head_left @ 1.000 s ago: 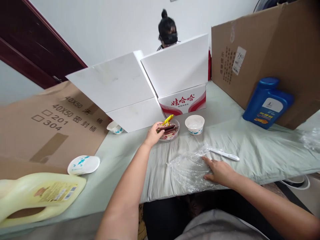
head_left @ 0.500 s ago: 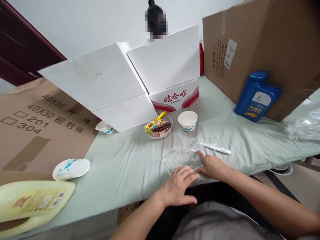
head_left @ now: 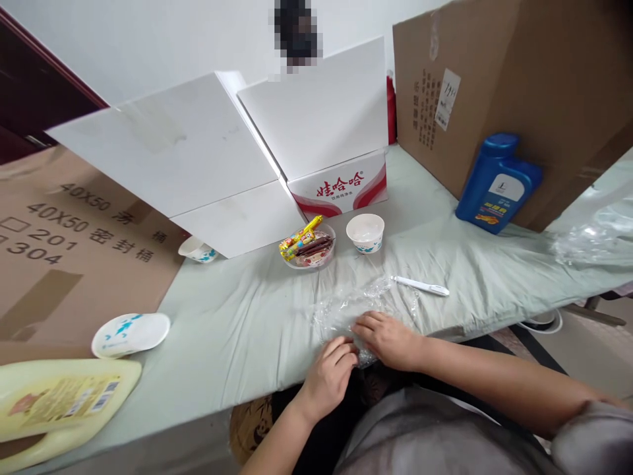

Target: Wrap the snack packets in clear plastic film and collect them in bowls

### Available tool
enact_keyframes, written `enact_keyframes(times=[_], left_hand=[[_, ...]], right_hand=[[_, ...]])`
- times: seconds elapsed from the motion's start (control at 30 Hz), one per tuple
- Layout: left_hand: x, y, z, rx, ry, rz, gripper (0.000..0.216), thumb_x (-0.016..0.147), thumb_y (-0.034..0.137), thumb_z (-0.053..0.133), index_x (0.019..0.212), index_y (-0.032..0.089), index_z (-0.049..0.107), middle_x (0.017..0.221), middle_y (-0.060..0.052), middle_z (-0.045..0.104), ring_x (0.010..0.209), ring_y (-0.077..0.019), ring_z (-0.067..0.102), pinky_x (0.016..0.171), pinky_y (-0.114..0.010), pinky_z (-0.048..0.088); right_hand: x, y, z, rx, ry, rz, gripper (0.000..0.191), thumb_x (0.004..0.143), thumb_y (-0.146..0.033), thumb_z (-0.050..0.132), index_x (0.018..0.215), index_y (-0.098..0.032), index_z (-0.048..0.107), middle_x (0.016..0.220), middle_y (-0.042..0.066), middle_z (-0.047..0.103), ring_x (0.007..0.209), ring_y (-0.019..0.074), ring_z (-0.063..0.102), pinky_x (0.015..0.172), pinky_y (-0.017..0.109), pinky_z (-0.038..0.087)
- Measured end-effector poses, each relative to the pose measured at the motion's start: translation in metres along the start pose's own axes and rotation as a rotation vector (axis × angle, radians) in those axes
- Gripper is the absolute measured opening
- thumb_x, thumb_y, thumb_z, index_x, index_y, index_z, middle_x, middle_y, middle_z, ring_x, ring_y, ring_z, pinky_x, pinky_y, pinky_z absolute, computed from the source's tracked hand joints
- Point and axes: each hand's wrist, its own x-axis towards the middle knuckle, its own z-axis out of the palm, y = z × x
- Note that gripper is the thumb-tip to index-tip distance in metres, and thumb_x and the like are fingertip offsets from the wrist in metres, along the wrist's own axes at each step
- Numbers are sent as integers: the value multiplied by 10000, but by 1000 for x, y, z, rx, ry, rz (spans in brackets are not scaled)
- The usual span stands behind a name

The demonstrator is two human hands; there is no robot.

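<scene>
A crinkled sheet of clear plastic film (head_left: 339, 310) lies at the table's front edge. My left hand (head_left: 329, 375) is closed at the film's near left edge, fingers curled with their tips partly hidden. Close beside it, my right hand (head_left: 388, 342) rests on the film with its fingers bent inward, gripping the plastic. Just beyond the right hand, a white pen (head_left: 422, 285) lies on the cloth. Farther back stand a clear bowl of wrapped snack sticks (head_left: 309, 247) and a white paper bowl (head_left: 366, 234) with a blue pattern.
White carton (head_left: 341, 185) flaps rise at the back, with a person's head behind. A large brown box (head_left: 445, 86) and blue bottle (head_left: 497, 185) stand right. Another brown box (head_left: 99, 244), paper bowls (head_left: 131, 333) and a pale yellow jug (head_left: 74, 402) are left. Green cloth (head_left: 217, 330) covers the table.
My right hand has moved left and nearer me on the film, and its fingers have curled. My left hand has drawn back and closed from a spread pose. The view shifted slightly.
</scene>
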Motion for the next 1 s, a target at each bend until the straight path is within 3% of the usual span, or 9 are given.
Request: enact_keyframes(times=[0.1, 0.23, 0.33, 0.47, 0.6, 0.67, 0.77, 0.87, 1.0], left_hand=[[-3, 2, -1, -65, -26, -13, 284, 891, 64, 363, 927, 207, 606, 920, -73, 684, 1079, -239, 604, 916, -453, 520], [-17, -1, -11, -172, -39, -61, 262, 900, 79, 374, 930, 221, 591, 896, -62, 692, 1070, -224, 622, 929, -431, 517], [-25, -2, -18, -259, -29, -157, 237, 933, 125, 374, 960, 230, 585, 989, -67, 694, 1032, -197, 645, 904, -380, 534], [-30, -8, -24, -400, 60, -337, 193, 964, 213, 378, 963, 227, 570, 1020, -67, 693, 1011, -188, 659, 885, -347, 539], [-29, -22, -23, -543, 193, -517, 154, 957, 313, 425, 931, 212, 539, 883, -48, 698, 835, -179, 691, 759, -321, 560], [-28, -29, -22, -605, 241, -605, 161, 945, 360, 446, 928, 211, 504, 808, -23, 683, 667, -153, 671, 606, -276, 540], [-21, -35, -25, -653, 210, -677, 191, 929, 395, 455, 943, 209, 492, 791, -6, 670, 499, -110, 590, 473, -234, 460], [-8, -35, -33, -605, 63, -614, 195, 906, 366, 493, 970, 197, 566, 821, -22, 679, 580, -122, 614, 573, -257, 497], [14, -44, -32, -374, 34, -467, 180, 874, 324, 524, 858, 196, 649, 858, -39, 669, 815, -169, 633, 755, -292, 499]], right_hand=[[19, 22, 11, -64, 30, 126, 493, 902, -242, 533, 1377, -118, 481, 1413, 172, 482, 1329, 299, 394, 1091, 461, 315], [34, 57, -4, -148, -22, 353, 730, 851, -478, 608, 1450, -123, 388, 1512, 199, 339, 1411, 403, 215, 1112, 582, 200], [32, 71, -20, -141, -32, 371, 676, 869, -499, 583, 1400, -101, 458, 1503, 215, 346, 1415, 412, 203, 1114, 593, 177], [5, 66, -40, 137, 90, 169, 594, 897, -532, 526, 1342, -138, 522, 1404, 184, 486, 1340, 319, 387, 1092, 491, 304], [-34, 51, -49, 436, -173, -85, 818, 718, -580, 711, 1388, -180, 466, 1345, 135, 543, 1221, 276, 515, 1034, 414, 395], [-50, 46, -48, 392, -195, -48, 654, 767, -476, 691, 1317, -163, 530, 1282, 145, 579, 1188, 280, 530, 1021, 428, 392], [-62, 41, -46, 348, -112, 90, 264, 929, -310, 453, 1049, -170, 642, 997, 111, 663, 937, 217, 609, 859, 366, 459], [-59, 41, -47, 370, -62, 200, 313, 975, -331, 351, 883, -190, 615, 772, 52, 624, 703, 167, 574, 690, 295, 455], [-40, 47, -41, 348, 0, 138, 349, 973, -385, 361, 800, -195, 597, 826, 61, 623, 800, 182, 582, 764, 309, 453]])
